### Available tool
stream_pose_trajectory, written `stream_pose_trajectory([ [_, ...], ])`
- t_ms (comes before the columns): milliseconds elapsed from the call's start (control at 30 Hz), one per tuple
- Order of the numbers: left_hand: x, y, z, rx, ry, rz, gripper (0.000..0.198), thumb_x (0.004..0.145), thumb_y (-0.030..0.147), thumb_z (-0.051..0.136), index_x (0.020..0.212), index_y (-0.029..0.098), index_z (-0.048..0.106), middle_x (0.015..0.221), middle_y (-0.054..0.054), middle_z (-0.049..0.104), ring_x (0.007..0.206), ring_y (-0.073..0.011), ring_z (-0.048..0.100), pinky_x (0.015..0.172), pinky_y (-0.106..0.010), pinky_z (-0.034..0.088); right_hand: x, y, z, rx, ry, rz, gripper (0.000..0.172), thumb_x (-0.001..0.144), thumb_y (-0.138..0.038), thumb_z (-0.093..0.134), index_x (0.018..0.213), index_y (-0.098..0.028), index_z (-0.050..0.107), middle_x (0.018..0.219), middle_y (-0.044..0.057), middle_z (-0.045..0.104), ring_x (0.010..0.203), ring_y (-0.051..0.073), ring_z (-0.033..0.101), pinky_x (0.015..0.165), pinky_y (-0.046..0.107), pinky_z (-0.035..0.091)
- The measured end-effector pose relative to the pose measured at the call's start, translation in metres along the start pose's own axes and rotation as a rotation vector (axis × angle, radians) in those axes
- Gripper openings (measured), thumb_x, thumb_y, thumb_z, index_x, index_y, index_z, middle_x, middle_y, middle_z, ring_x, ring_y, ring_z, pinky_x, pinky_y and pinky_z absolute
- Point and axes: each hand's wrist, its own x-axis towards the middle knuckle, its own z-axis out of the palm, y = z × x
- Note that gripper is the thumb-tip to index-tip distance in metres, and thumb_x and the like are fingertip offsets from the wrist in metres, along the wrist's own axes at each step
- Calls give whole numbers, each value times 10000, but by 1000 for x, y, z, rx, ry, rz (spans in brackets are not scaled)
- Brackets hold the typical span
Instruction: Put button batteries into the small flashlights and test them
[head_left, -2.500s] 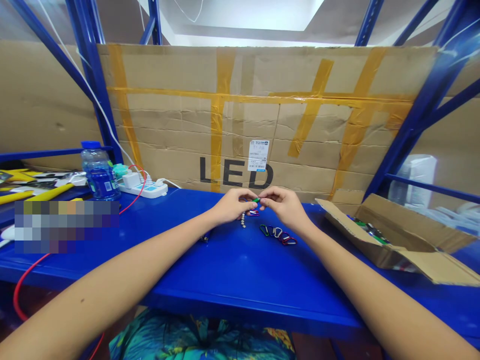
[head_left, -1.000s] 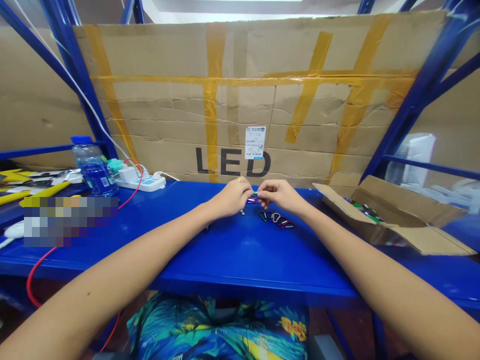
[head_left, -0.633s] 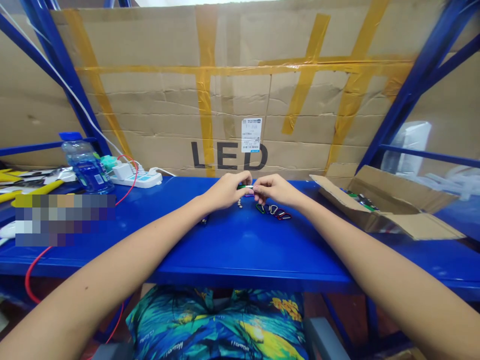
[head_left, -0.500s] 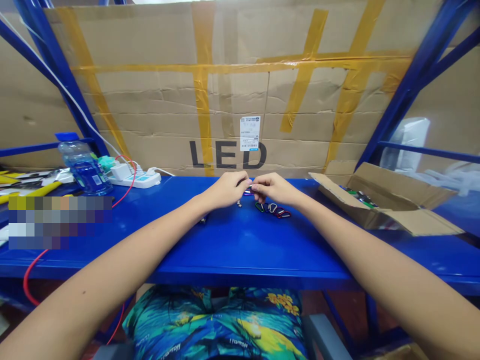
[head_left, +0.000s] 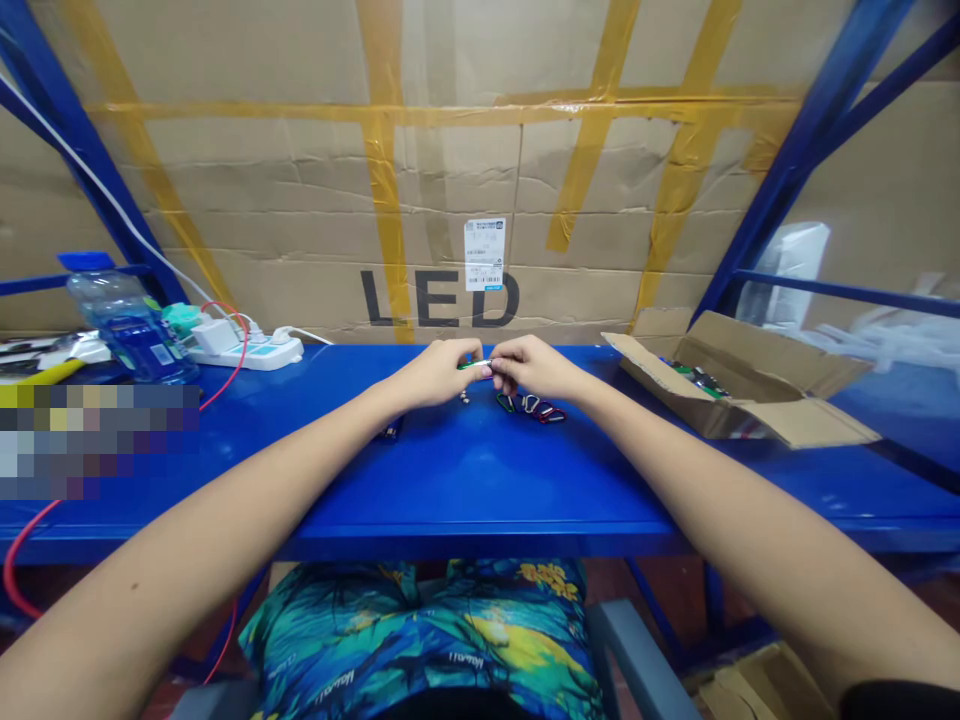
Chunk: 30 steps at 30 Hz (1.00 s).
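My left hand (head_left: 437, 368) and my right hand (head_left: 527, 364) meet over the far part of the blue shelf (head_left: 450, 470), fingers pinched together on a small green carabiner clip (head_left: 472, 365) held between them. A short bead chain (head_left: 466, 397) hangs from the clip under my left fingers. Just right of my right hand, several coloured carabiner clips (head_left: 534, 408) lie in a linked row on the shelf. A small dark object (head_left: 390, 432) rests by my left wrist.
An open cardboard box (head_left: 731, 392) with more clips sits at the right. At the left stand a water bottle (head_left: 129, 320), a white power strip (head_left: 244, 350) and a red cable (head_left: 225, 360). Taped cardboard marked LED (head_left: 439, 298) backs the shelf.
The view has tilted downward, so hands and shelf sit higher in frame. Both hands stay pinched together on the green clip; their fingers shift slightly.
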Motion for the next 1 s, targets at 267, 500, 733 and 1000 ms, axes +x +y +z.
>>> stream_pose_trajectory([
  [267,4,3,-4,-29,-75,-122,327,877,243,386,572,179,486,551,6,503,555,-140,440,544,-283,277,-2,-4,1,-108,6,-33,247,872,-251,506,649,-168,574,576,-6,602,510,102,539,536,234,416],
  [500,2,2,-4,-157,-95,-110,161,841,310,535,772,167,567,692,-9,627,618,-138,526,573,-249,348,-2,-2,-3,-213,26,-62,262,871,-249,492,638,-165,578,573,-7,592,535,110,533,562,241,378],
  [733,2,6,-5,-225,-24,-50,130,767,270,616,829,170,559,701,6,586,645,-132,512,599,-249,374,-3,-7,-7,-260,39,-68,266,862,-240,493,628,-162,594,576,4,591,560,126,516,599,263,366],
  [1000,1,11,-11,-152,-66,-192,301,869,279,435,592,174,489,547,14,467,534,-120,412,551,-276,300,-3,-5,-6,-311,98,-147,260,863,-220,495,620,-158,565,582,1,572,586,119,498,612,255,345],
])
